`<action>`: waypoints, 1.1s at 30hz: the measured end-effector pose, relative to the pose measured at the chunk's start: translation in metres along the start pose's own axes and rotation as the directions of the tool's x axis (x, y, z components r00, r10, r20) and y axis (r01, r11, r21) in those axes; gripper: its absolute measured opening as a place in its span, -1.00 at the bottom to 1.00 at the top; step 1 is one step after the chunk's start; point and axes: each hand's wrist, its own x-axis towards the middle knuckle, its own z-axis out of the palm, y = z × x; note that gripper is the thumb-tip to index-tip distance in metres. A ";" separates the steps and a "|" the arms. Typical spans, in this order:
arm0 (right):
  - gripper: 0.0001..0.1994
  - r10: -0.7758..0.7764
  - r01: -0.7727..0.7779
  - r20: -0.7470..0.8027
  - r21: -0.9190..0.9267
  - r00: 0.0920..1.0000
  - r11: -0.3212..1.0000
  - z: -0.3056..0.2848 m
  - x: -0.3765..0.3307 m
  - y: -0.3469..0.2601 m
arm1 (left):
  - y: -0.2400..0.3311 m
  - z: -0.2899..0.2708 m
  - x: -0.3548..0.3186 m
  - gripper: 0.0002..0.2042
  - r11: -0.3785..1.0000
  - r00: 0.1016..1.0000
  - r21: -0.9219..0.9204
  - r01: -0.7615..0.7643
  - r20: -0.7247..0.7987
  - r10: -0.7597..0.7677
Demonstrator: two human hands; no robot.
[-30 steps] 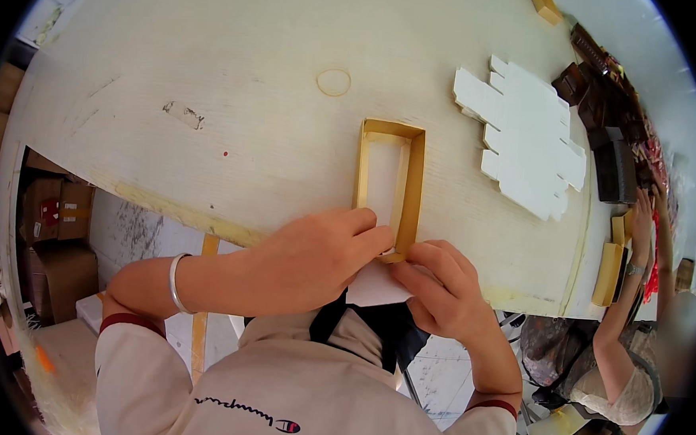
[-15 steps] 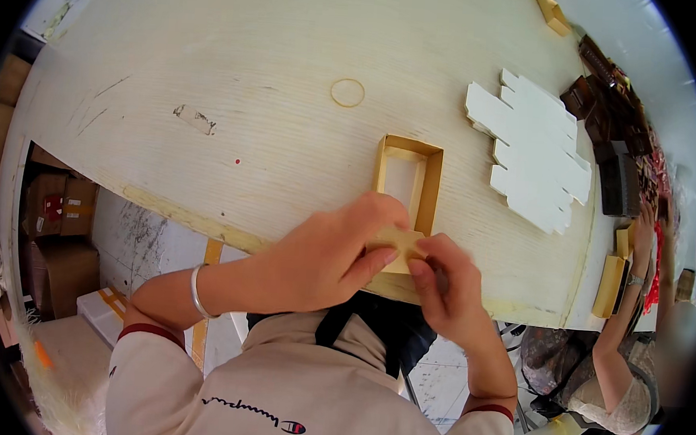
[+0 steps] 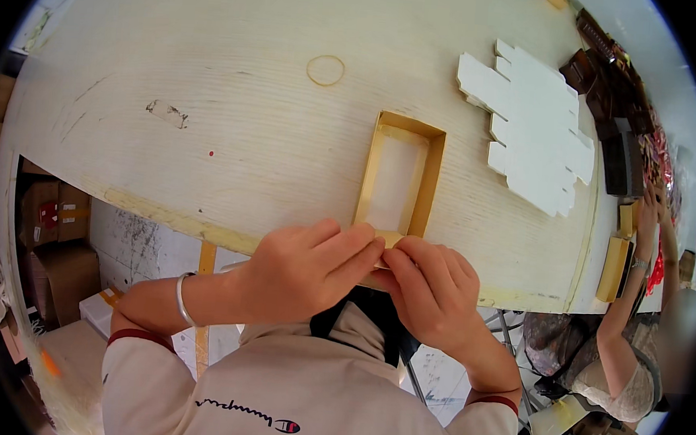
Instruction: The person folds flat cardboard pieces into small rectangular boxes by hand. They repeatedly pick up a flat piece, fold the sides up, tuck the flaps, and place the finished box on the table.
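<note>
A shallow gold cardboard box point(image 3: 429, 175) with a pale inside bottom lies open side up near the table's front edge. My left hand point(image 3: 313, 263) and my right hand point(image 3: 433, 290) meet at its near end. The fingers of both are bent and pressed on the box's near end flap, which they partly cover. To the right lies a stack of flat white die-cut box blanks point(image 3: 533, 125) with notched tabs. A thin yellow rubber band point(image 3: 326, 70) rests beyond the box, to its left.
The pale wooden table point(image 3: 237, 75) has a worn front edge. At far right a co-worker's hands point(image 3: 649, 216) are among dark brown boxes point(image 3: 613, 114), near gold boxes point(image 3: 614, 270). Brown cartons point(image 3: 65, 216) stand below the table at left.
The near flap, upright between my fingers before, is now folded down at the box's near end. Both hands have closed in on it. The whole view has shifted slightly.
</note>
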 end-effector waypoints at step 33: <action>-0.56 0.201 -0.216 0.205 0.057 0.958 0.975 -0.132 0.011 -0.011 | -0.012 -0.067 0.119 -0.21 0.954 0.788 -0.182 0.239 0.611 -0.081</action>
